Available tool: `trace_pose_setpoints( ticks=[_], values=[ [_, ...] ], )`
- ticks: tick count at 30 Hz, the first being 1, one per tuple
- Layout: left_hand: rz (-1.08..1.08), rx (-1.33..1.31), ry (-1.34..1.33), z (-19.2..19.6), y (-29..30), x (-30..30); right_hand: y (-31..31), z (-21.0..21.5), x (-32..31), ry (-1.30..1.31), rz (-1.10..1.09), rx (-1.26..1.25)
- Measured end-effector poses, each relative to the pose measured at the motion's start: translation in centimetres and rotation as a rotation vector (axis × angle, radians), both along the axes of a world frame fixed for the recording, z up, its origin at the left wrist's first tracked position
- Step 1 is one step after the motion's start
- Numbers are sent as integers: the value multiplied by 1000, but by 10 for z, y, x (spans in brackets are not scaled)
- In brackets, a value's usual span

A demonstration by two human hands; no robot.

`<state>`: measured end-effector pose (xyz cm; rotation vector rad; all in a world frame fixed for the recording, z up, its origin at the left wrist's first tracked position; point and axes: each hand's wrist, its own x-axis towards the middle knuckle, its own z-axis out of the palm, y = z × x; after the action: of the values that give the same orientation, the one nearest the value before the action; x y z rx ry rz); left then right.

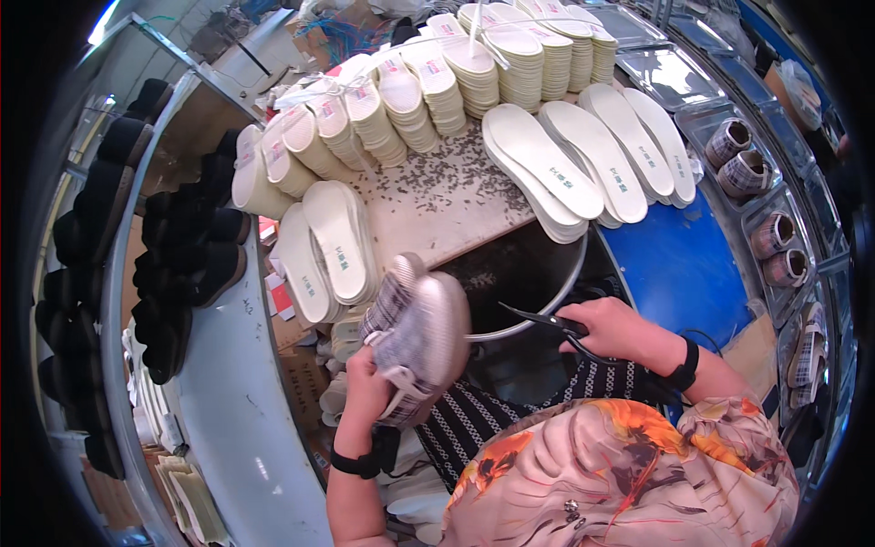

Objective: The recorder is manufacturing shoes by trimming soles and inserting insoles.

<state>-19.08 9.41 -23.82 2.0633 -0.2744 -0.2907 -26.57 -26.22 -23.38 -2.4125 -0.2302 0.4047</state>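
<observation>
My left hand [366,381] is closed round a pair of plaid shoes [439,335], held tilted and pressed together. The light sole of one faces right, and the pair is somewhat blurred. Scissors [544,319] are gripped in my right hand [609,328], their dark blades pointing left toward the shoes but apart from them. Between my hands and the table edge is a round bin [576,273] with a pale rim and a dark inside. Whether the blades are fully closed is hard to make out.
On the table [410,219] lie small dark scraps, stacks of cream insoles [401,87] and loose white insoles [547,164]. Black shoes [196,237] fill a rack on the left. At right, trays [670,77] on a line carry plaid shoes [743,171] beside a blue surface [674,255].
</observation>
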Motion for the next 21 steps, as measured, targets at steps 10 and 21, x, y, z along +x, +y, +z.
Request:
trace_pose_setpoints(
  ticks=[10,21],
  values=[
    [189,-1168,487,-27,19,-34,48,24,14,-242,86,273],
    [185,-1236,559,-40,0,-40,50,32,32,-455,289,-37]
  ],
)
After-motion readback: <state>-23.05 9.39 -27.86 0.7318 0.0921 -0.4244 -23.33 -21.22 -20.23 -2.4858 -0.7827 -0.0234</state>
